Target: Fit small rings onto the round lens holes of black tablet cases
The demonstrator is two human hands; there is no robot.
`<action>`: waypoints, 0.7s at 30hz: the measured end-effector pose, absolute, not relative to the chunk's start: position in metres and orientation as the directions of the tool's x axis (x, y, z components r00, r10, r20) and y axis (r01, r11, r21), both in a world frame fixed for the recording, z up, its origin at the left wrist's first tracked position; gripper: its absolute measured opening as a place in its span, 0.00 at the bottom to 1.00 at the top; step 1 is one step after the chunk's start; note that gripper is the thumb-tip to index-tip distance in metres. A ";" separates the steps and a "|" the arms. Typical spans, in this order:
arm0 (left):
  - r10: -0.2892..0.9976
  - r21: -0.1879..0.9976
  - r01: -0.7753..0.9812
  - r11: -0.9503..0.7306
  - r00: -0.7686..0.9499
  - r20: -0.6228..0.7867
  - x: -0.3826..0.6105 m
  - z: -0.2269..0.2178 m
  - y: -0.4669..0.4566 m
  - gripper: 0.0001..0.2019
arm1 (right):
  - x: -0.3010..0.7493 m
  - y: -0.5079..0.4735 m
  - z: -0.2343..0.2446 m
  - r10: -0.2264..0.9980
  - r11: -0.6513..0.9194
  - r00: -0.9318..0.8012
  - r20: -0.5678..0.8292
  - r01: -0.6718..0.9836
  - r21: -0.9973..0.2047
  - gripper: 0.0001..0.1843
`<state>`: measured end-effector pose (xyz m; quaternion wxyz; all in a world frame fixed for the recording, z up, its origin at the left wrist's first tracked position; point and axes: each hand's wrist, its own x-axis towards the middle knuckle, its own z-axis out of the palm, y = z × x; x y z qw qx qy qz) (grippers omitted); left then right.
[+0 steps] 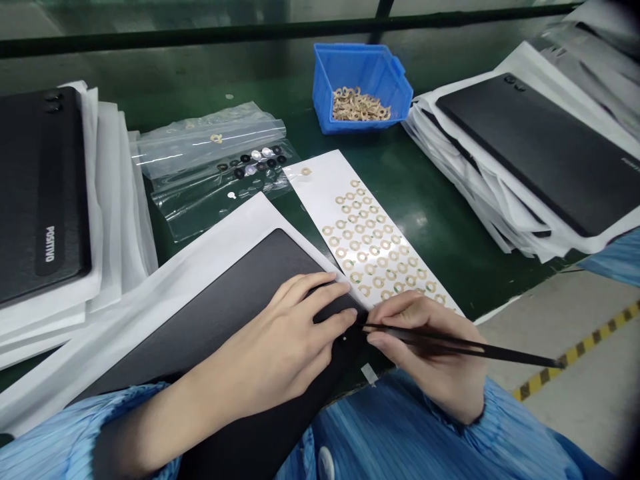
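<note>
A flat black panel [210, 307], like a tablet's back cover, lies tilted on a white foam sleeve [220, 233]. My left hand [295, 333] rests on its right corner, fingers stretched out and fingertips near the edge. Black tweezers [505, 353] are pinched in my right hand [435, 347]. Their tips point left, close to my left fingertips at the panel's corner; whether they grip anything is hidden. Just beyond both hands is a white sheet [320, 193] carrying rows of small beige ring-shaped stickers [370, 240].
A blue bin [325, 123] of loose beige rings [360, 105] stands at the back. Clear plastic film [200, 200] holds black and white round pieces [260, 160]. Stacks of sleeved black covers flank me: left cover [20, 200], right cover [540, 153]. The table edge drops off at right.
</note>
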<state>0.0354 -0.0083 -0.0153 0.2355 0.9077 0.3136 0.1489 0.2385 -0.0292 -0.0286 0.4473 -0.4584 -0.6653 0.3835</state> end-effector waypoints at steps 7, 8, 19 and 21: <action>0.638 0.527 0.491 -0.694 0.758 0.135 0.035 -0.015 -0.008 0.16 | 0.237 -0.028 -0.026 0.934 0.341 -0.217 0.283 0.309 -0.888 0.08; 0.638 0.528 0.490 -0.693 0.758 0.133 0.035 -0.015 -0.008 0.16 | 0.237 -0.029 -0.026 0.935 0.339 -0.217 0.280 0.312 -0.888 0.08; 0.640 0.517 0.492 -0.700 0.754 0.148 0.036 -0.015 -0.008 0.16 | 0.238 -0.032 -0.033 0.956 0.289 -0.130 0.262 0.277 -0.916 0.08; 0.643 0.517 0.496 -0.697 0.751 0.146 0.037 -0.015 -0.008 0.16 | 0.238 -0.032 -0.034 0.957 0.288 -0.103 0.270 0.249 -0.925 0.09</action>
